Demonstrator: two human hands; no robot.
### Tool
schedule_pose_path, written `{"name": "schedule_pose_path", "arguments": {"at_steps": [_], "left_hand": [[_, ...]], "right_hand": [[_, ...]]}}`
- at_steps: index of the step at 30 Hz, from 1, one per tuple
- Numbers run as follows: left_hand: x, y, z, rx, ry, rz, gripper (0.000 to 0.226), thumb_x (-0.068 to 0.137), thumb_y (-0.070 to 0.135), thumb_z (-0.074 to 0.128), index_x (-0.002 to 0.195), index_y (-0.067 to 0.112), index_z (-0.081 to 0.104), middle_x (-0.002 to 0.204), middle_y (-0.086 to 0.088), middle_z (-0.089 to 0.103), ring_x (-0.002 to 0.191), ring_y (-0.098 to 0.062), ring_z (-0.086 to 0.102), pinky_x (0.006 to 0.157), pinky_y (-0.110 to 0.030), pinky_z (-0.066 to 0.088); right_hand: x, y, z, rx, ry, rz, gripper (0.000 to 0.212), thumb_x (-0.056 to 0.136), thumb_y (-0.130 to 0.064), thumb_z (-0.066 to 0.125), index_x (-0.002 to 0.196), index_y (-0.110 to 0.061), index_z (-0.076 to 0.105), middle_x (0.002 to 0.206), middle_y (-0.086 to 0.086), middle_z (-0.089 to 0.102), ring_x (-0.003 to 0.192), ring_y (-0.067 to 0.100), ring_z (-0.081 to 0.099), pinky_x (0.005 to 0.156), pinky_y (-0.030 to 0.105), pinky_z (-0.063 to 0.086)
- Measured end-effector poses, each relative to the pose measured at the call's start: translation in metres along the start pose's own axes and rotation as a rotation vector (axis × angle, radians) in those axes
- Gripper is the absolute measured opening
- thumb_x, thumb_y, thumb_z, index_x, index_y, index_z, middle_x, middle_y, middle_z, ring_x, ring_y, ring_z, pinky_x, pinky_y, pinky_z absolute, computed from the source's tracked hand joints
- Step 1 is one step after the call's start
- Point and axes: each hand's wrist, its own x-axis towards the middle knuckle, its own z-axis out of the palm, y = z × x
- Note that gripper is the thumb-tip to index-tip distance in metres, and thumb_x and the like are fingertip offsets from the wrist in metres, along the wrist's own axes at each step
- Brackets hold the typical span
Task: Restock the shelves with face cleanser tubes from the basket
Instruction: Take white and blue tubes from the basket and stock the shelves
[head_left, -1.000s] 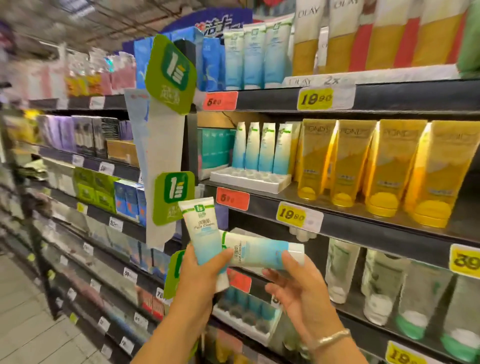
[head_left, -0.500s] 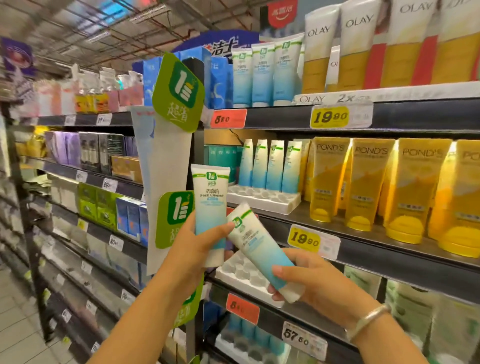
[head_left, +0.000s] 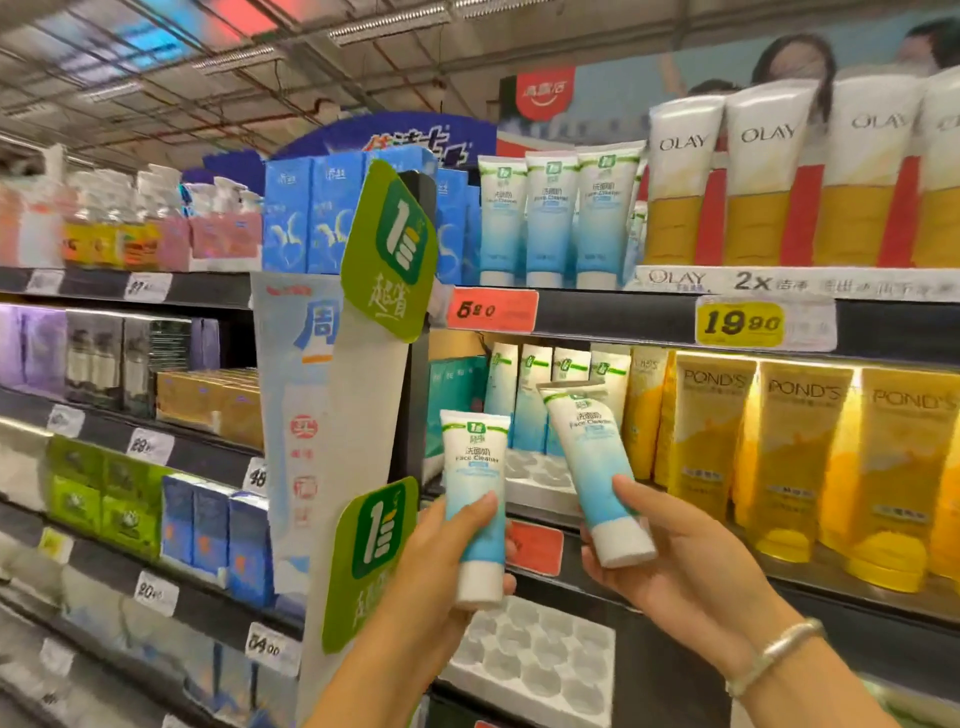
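Note:
My left hand (head_left: 441, 566) grips a white-and-blue face cleanser tube (head_left: 475, 483) upright, cap down, in front of the middle shelf. My right hand (head_left: 670, 551) holds a second matching tube (head_left: 592, 467) by its lower end, tilted slightly left, its top near the row of same tubes (head_left: 540, 395) standing in a white slotted tray (head_left: 535, 480) on that shelf. More matching tubes (head_left: 553, 218) stand on the top shelf. The basket is out of view.
Yellow Pond's tubes (head_left: 800, 457) fill the shelf to the right, Olay tubes (head_left: 769, 182) above them. A green hanging sign strip (head_left: 387, 249) juts out at the left of the bay. An empty white slotted tray (head_left: 530, 660) sits on the shelf below my hands.
Both hands have risen toward the middle shelf. The right-hand tube has swung from lying sideways to nearly upright, and the view has tilted upward.

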Motion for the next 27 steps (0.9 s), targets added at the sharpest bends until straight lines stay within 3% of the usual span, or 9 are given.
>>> {"name": "schedule_pose_path", "arguments": {"at_steps": [3,7,10,15,17,21,24,27], "left_hand": [[0.008,-0.001,-0.006,0.020,-0.004,-0.016,0.061,0.052,0.035,0.071,0.109,0.019,0.057,0.065,-0.003,0.068,0.054,-0.011,0.064,0.044,-0.025,0.049],[0.016,0.000,-0.014,0.070,0.009,0.036,0.051,0.064,0.031,0.068,0.112,0.020,0.056,0.067,-0.001,0.068,0.057,-0.010,0.065,0.048,-0.024,0.050],[0.022,0.003,-0.016,0.129,0.000,0.091,0.050,0.068,0.031,0.067,0.116,0.022,0.056,0.087,-0.005,0.070,0.071,-0.012,0.067,0.058,-0.025,0.052],[0.028,0.016,-0.012,0.166,-0.052,0.163,0.057,0.061,0.037,0.068,0.115,0.025,0.058,0.105,-0.007,0.069,0.094,-0.022,0.067,0.077,-0.036,0.054],[0.032,0.022,-0.006,0.179,-0.061,0.181,0.054,0.062,0.036,0.067,0.114,0.026,0.057,0.106,-0.005,0.069,0.094,-0.022,0.067,0.073,-0.035,0.055],[0.038,0.033,0.002,0.136,-0.072,0.164,0.045,0.065,0.034,0.065,0.109,0.027,0.057,0.103,-0.004,0.068,0.082,-0.017,0.068,0.061,-0.028,0.054],[0.042,0.035,0.001,0.161,-0.053,0.160,0.041,0.066,0.036,0.064,0.107,0.030,0.058,0.098,-0.003,0.070,0.078,-0.014,0.068,0.060,-0.027,0.054],[0.045,0.033,0.003,0.186,-0.044,0.145,0.043,0.068,0.038,0.063,0.108,0.026,0.056,0.094,-0.005,0.067,0.072,-0.013,0.066,0.056,-0.026,0.053]], "right_hand": [[0.016,-0.004,0.011,-0.105,0.001,-0.034,0.038,0.071,-0.014,0.062,0.109,-0.009,0.058,0.095,0.013,0.073,0.085,0.024,0.071,0.070,0.037,0.059],[0.050,-0.013,0.019,-0.294,0.136,-0.084,0.031,0.085,-0.007,0.059,0.115,-0.008,0.054,0.109,0.012,0.067,0.098,0.026,0.066,0.074,0.035,0.057],[0.077,-0.020,0.024,-0.358,0.184,-0.132,0.037,0.085,-0.008,0.062,0.120,-0.009,0.051,0.113,0.010,0.063,0.103,0.026,0.062,0.085,0.037,0.054],[0.108,-0.021,0.026,-0.438,0.180,-0.159,0.036,0.084,-0.005,0.063,0.119,-0.006,0.053,0.107,0.011,0.066,0.098,0.025,0.065,0.071,0.031,0.055],[0.118,-0.020,0.025,-0.464,0.193,-0.179,0.035,0.084,-0.005,0.063,0.117,-0.007,0.054,0.104,0.010,0.067,0.094,0.023,0.065,0.067,0.029,0.055],[0.134,-0.017,0.023,-0.709,0.305,-0.233,0.041,0.079,-0.009,0.069,0.117,-0.007,0.052,0.115,0.011,0.063,0.105,0.028,0.060,0.089,0.042,0.053],[0.142,-0.008,0.024,-0.888,0.321,-0.302,0.038,0.079,-0.009,0.071,0.112,-0.009,0.053,0.110,0.007,0.062,0.102,0.025,0.060,0.085,0.035,0.053],[0.151,-0.001,0.024,-0.979,0.312,-0.344,0.040,0.078,-0.009,0.072,0.113,-0.005,0.054,0.114,0.013,0.063,0.104,0.026,0.061,0.092,0.037,0.050]]}}
